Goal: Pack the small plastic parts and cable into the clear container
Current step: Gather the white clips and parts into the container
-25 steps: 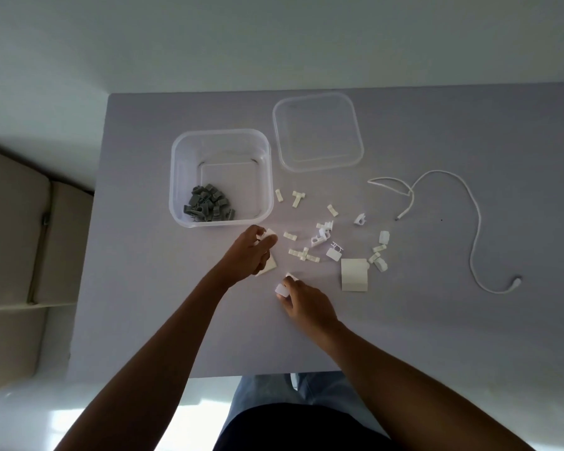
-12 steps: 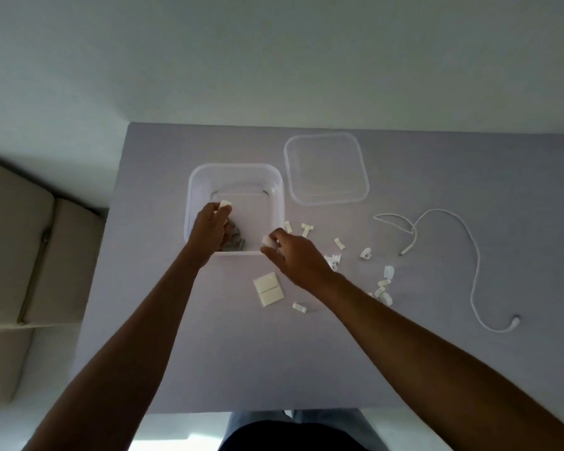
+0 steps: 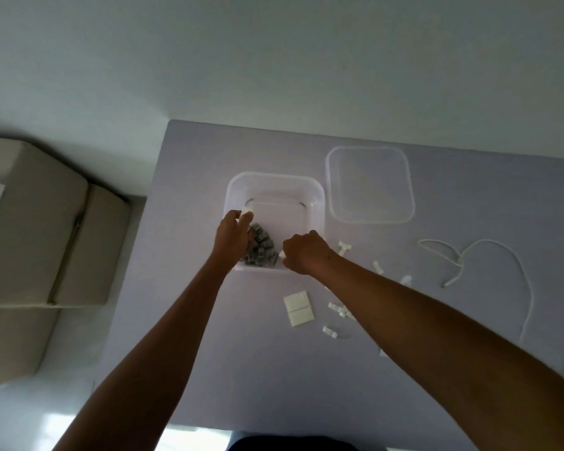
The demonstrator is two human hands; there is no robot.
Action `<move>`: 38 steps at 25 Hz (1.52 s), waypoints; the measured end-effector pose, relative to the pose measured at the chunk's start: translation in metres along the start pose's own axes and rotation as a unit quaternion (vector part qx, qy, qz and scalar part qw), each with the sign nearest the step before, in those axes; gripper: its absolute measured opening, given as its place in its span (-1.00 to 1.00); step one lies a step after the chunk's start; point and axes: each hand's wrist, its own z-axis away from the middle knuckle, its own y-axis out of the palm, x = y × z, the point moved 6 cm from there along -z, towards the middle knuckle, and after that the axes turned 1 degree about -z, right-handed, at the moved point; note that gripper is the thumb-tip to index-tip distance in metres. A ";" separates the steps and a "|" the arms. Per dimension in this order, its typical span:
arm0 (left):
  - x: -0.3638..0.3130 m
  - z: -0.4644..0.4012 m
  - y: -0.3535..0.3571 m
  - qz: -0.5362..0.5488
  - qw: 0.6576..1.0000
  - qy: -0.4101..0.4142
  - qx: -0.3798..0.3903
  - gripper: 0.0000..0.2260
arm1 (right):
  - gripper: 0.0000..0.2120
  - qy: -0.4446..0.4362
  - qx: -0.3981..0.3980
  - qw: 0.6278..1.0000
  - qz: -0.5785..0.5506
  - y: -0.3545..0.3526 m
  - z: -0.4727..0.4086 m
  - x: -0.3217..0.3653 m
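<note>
The clear container (image 3: 275, 182) stands on the grey table with a heap of grey parts (image 3: 261, 249) in its near left corner. My left hand (image 3: 233, 234) hovers over the container's left side and pinches a small white part (image 3: 246, 211). My right hand (image 3: 303, 253) is over the near right rim with curled fingers; what it holds is hidden. White parts (image 3: 337, 309) lie scattered to the right, along with a flat white square piece (image 3: 298, 307). The white cable (image 3: 489, 265) curls at the far right.
The clear lid (image 3: 370, 185) lies flat just right of the container. A beige sofa (image 3: 36, 239) stands to the left of the table (image 3: 192, 288). The table's near edge runs along the bottom of the view.
Both hands rose from the scattered parts to the container, each carrying a white part. The view tilted, so the table sits lower in the frame.
</note>
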 end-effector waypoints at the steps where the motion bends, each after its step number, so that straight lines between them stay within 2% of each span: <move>1: 0.002 -0.004 0.000 -0.018 1.000 0.000 0.005 -0.76 | -0.76 0.004 0.013 1.000 0.006 0.004 -0.006 0.000; 4: 0.002 -0.012 0.005 -0.073 0.997 0.004 0.018 -0.68 | -0.73 0.004 0.040 0.999 -0.006 0.009 -0.017 -0.003; 6: 0.000 -0.017 0.011 -0.120 0.992 0.004 0.023 -0.66 | -0.72 -0.007 0.029 0.999 -0.023 0.007 -0.014 -0.004; 8: -0.002 -0.016 0.023 -0.163 0.985 0.006 0.054 -0.66 | -0.75 -0.019 -0.022 0.997 -0.068 -0.002 -0.001 -0.008; 9: -0.004 -0.014 0.032 -0.192 0.978 0.014 0.080 -0.66 | -0.77 -0.024 -0.073 0.990 -0.119 -0.010 0.009 -0.013; 11: -0.004 -0.011 0.052 -0.277 0.950 0.044 0.135 -0.67 | -0.82 -0.015 -0.217 0.941 -0.260 -0.027 0.039 -0.034; 13: -0.005 -0.006 0.068 -0.362 0.912 0.079 0.178 -0.68 | -0.87 0.054 -0.338 0.859 -0.381 -0.028 0.071 -0.072; 15: -0.004 -0.001 0.082 -0.397 0.888 0.097 0.211 -0.67 | -0.88 0.181 -0.355 0.786 -0.473 -0.001 0.095 -0.112; 17: -0.003 0.006 0.095 -0.420 0.869 0.128 0.229 -0.67 | -0.87 0.277 -0.333 0.754 -0.494 0.038 0.112 -0.138; 19: -0.004 0.014 0.098 -0.437 0.857 0.157 0.221 -0.69 | -0.88 0.300 -0.320 0.762 -0.476 0.066 0.121 -0.146; 21: -0.007 0.019 0.099 -0.435 0.861 0.172 0.203 -0.69 | -0.89 0.305 -0.305 0.767 -0.476 0.086 0.128 -0.148; 24: -0.008 0.024 0.099 -0.422 0.870 0.178 0.183 -0.67 | -0.75 0.312 -0.286 0.765 -0.484 0.108 0.135 -0.144; 27: -0.008 0.028 0.100 -0.466 0.852 0.169 0.171 -0.62 | -0.63 0.281 -0.268 0.786 -0.481 0.122 0.136 -0.136; 29: -0.017 0.036 0.099 -0.478 0.853 0.166 0.126 -0.62 | -0.57 0.262 -0.266 0.801 -0.469 0.126 0.138 -0.134; 32: -0.050 0.069 0.112 -0.413 0.874 0.255 0.030 -0.74 | -0.54 0.226 -0.288 0.815 -0.449 0.130 0.150 -0.134; 33: -0.059 0.085 0.125 -0.372 0.880 0.294 0.040 -0.78 | -0.55 0.237 -0.306 0.805 -0.449 0.131 0.157 -0.138; 35: -0.060 0.115 0.162 -0.331 0.873 0.340 0.115 -0.83 | -0.55 0.297 -0.344 0.763 -0.459 0.136 0.178 -0.154; 37: -0.040 0.131 0.195 -0.348 0.858 0.335 0.174 -0.83 | -0.53 0.345 -0.358 0.733 -0.464 0.145 0.196 -0.167; 38: -0.027 0.134 0.209 -0.361 0.855 0.322 0.187 -0.80 | -0.52 0.349 -0.360 0.731 -0.463 0.149 0.202 -0.170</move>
